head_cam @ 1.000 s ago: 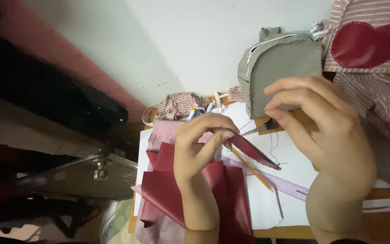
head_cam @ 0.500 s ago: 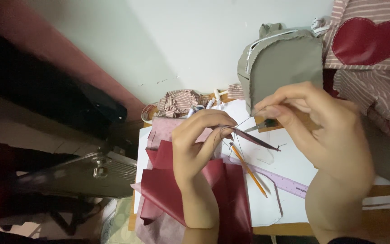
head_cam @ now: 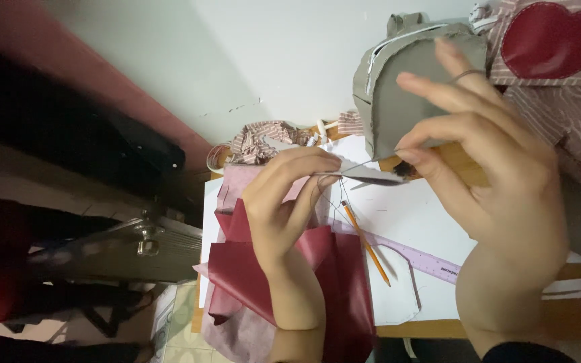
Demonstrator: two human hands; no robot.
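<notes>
My left hand (head_cam: 284, 208) pinches the small fabric piece (head_cam: 364, 173) flat, up off the desk (head_cam: 438, 329), so its edge is exposed. My right hand (head_cam: 485, 181) grips thread at its far end, fingers closed. Orange pencil (head_cam: 366, 243) lies just below the piece.

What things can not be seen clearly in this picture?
Head view:
- Small piece between the hands: seen edge-on and blurred, kind unclear.
- Needle: too small to tell; only a thread shows.
- Ruler: far end hidden under the right hand.
- Red fabric: partly covered by the left hand.
</notes>
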